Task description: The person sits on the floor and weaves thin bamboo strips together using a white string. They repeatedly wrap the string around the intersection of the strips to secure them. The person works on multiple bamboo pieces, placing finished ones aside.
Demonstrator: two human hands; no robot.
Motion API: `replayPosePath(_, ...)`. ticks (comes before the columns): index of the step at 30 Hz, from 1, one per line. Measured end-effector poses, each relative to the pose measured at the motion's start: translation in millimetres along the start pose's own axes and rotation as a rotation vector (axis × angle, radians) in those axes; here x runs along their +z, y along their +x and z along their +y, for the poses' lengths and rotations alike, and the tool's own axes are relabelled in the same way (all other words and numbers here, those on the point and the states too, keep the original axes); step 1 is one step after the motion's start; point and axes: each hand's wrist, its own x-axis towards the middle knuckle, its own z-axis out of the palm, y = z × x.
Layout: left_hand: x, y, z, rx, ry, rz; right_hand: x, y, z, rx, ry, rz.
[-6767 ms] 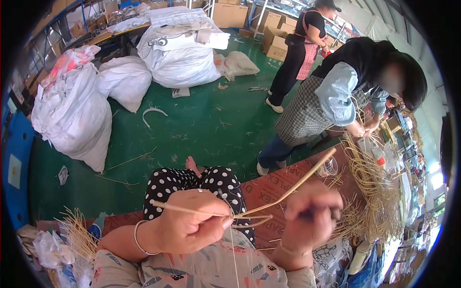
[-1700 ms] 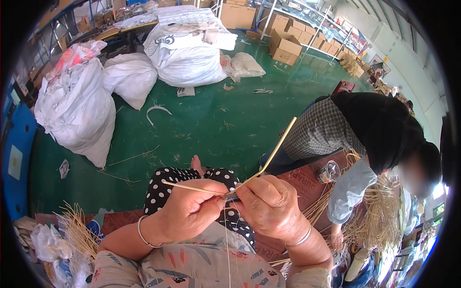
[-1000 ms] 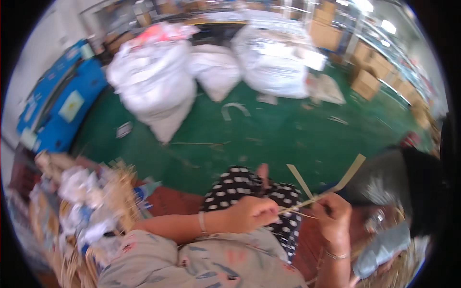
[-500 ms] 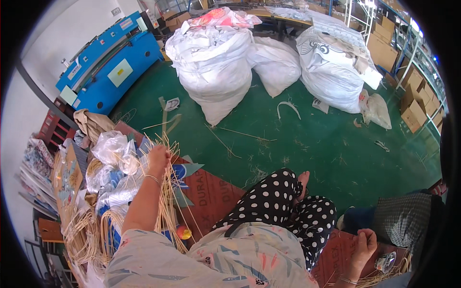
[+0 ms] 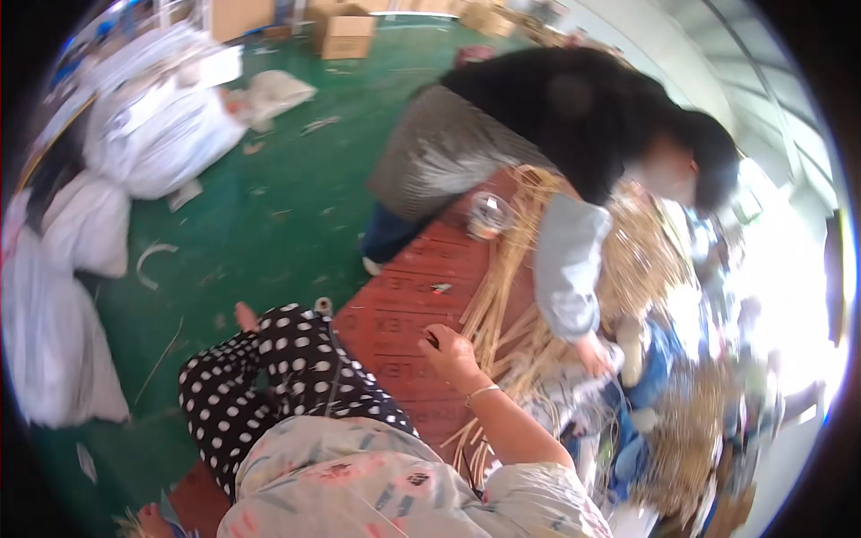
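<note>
My right hand [image 5: 451, 354] hovers over the red-brown printed board [image 5: 395, 327], its fingers pinched around something small and dark that I cannot make out. Long pale cane strips [image 5: 502, 269] lie across the board just beyond it. At the lower left edge, partly cut off, my left hand [image 5: 154, 522] is closed beside a tuft of thin cane strips [image 5: 128, 525]. A small cutter-like thing, red and pale [image 5: 440, 288], rests on the board. Farther back stands a clear plastic tub [image 5: 489, 215].
Another person [image 5: 574, 117] bends over the board's right side, a hand [image 5: 592, 355] on a whitish bundle. Cane bundles [image 5: 682, 439] and blue cloth [image 5: 641, 448] are heaped at right. White sacks [image 5: 161, 134] stand on the green floor at left; a cardboard box [image 5: 348, 36] is behind.
The view has swung right, bringing the bending person and the board's right side into sight. My left hand now shows only at the lower left edge. My right hand has moved forward over the board.
</note>
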Motion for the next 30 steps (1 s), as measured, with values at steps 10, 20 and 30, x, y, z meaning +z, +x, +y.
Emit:
replayPosePath(10,-38.7,41.4,269.8,0.438,-0.404,-0.125,-63.7,-58.7,104.8,0.594,-0.089,0.523)
replayPosePath(20,-50.3,19.6,322.5,0.519,-0.369,-0.223,-94.2,-82.2,186.1,1.179,-0.182,0.608)
replayPosePath(30,-47.1,20.7,331.6,0.575,-0.315,-0.235,-86.3,-101.4,222.0,1.307,0.055,0.541)
